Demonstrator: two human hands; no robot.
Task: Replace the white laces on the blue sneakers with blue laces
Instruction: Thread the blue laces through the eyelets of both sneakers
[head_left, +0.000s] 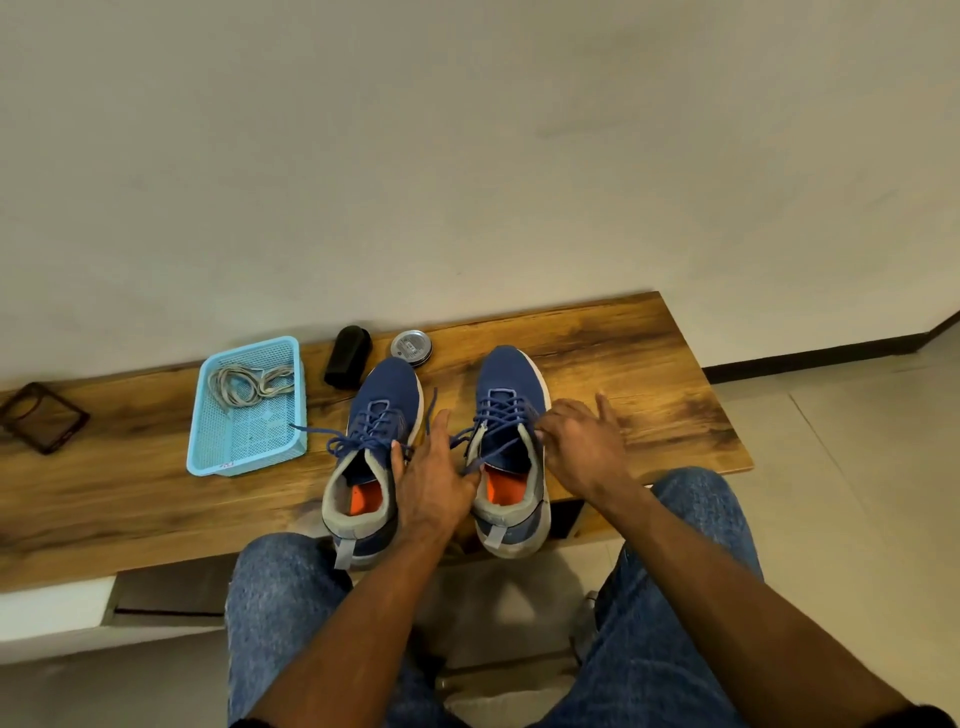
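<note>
Two blue sneakers stand side by side on the wooden bench (649, 364), toes pointing away, and both are threaded with blue laces. The left sneaker (382, 384) has loose blue lace ends (317, 431) trailing towards the basket. My left hand (436, 483) sits between the shoes, index finger stretched forward, the other fingers curled round a blue lace (470, 439) coming from the right sneaker (506, 374). My right hand (584, 447) rests on that shoe's right side, fingertips pinching the lace at the upper eyelets. The white laces (244, 384) lie bunched in a light blue basket (249, 457).
Behind the shoes, against the wall, stand a black bottle-like object (347, 357) and a round metal tin (411, 349). A dark phone case (44, 418) lies at the bench's far left. My knees in jeans are just below the bench's front edge.
</note>
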